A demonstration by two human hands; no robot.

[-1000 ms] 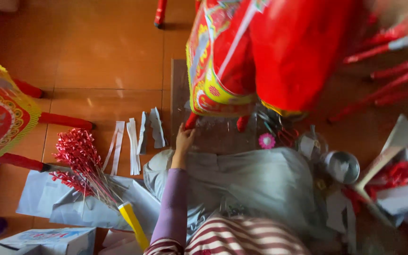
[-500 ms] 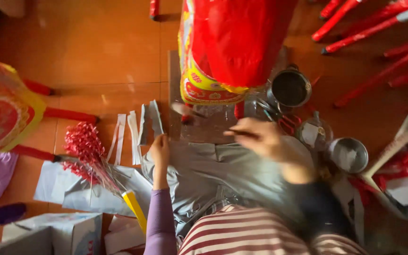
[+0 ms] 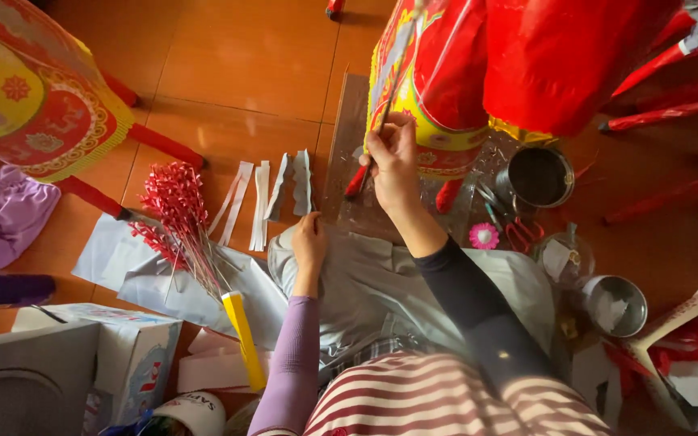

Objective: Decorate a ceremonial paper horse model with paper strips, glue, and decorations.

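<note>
Fingers of the right hand [image 3: 391,153] pinch a thin brush [image 3: 387,97] against the red-and-yellow paper lantern [image 3: 446,89]; short, light strokes suit it. Left hand [image 3: 309,241] rests loosely curled on the lap, holding nothing.

Right hand [image 3: 393,157] rose from lap to red lantern [image 3: 478,73], now gripping thin stick [image 3: 389,97]. Left hand [image 3: 310,242] dropped back to the knee.

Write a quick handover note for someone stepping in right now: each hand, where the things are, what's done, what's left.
Right hand: raised, its grip closed on a thin brush-like stick set against the red and yellow paper lantern.
Left hand: resting on the grey cloth over the lap, holding nothing.
Nearby: cut white paper strips on the floor to the left; metal pot and scissors to the right.
Done: strips already cut.
Left: strips not yet on the lantern.
</note>
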